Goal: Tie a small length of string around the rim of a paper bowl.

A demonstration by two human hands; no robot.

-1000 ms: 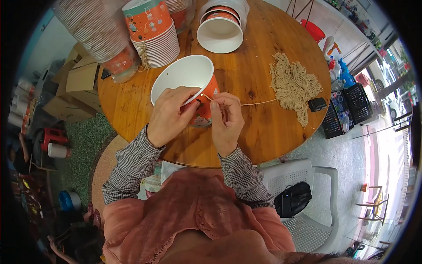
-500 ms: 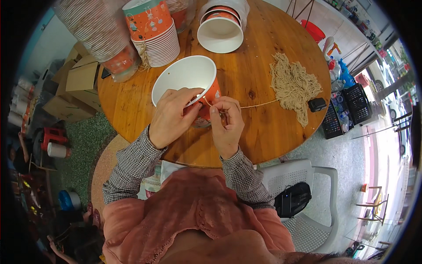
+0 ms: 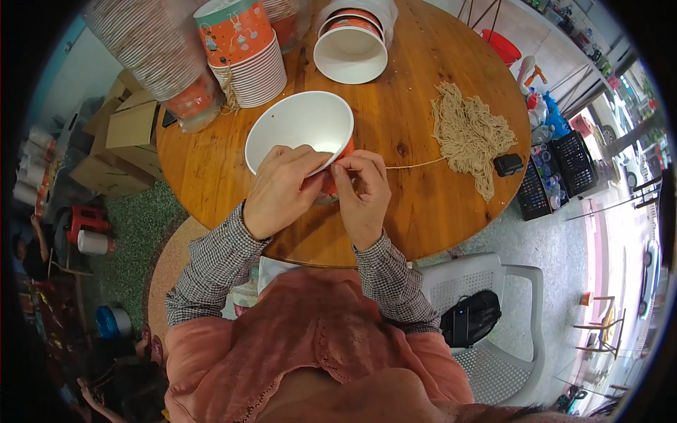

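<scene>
A white-lined orange paper bucket [image 3: 296, 123] is tilted on the wooden table in front of me, its mouth facing up and toward me. My left hand [image 3: 282, 185] is closed on the near rim, fingers inside and thumb outside. Close beside it, my right hand [image 3: 365, 196] pinches a tan cord [image 3: 416, 167] against the bucket's outer side. The fingers hide the cord's end. From my right hand the cord runs right to a loose heap of tan string [image 3: 469, 130]. A small hole shows in the bucket's far inner wall.
Stacked orange buckets [image 3: 247, 60] and a bagged stack [image 3: 134, 53] stand at the far left of the table [image 3: 416, 218]. More buckets [image 3: 350, 56] lie on their side at the back. A small black object [image 3: 508, 166] sits by the string. A grey chair [image 3: 518, 317] holds a black bag.
My right hand has closed in against the bucket's rim, next to my left fingers. The cord loop seen between the hands before is now hidden. The bucket has turned slightly.
</scene>
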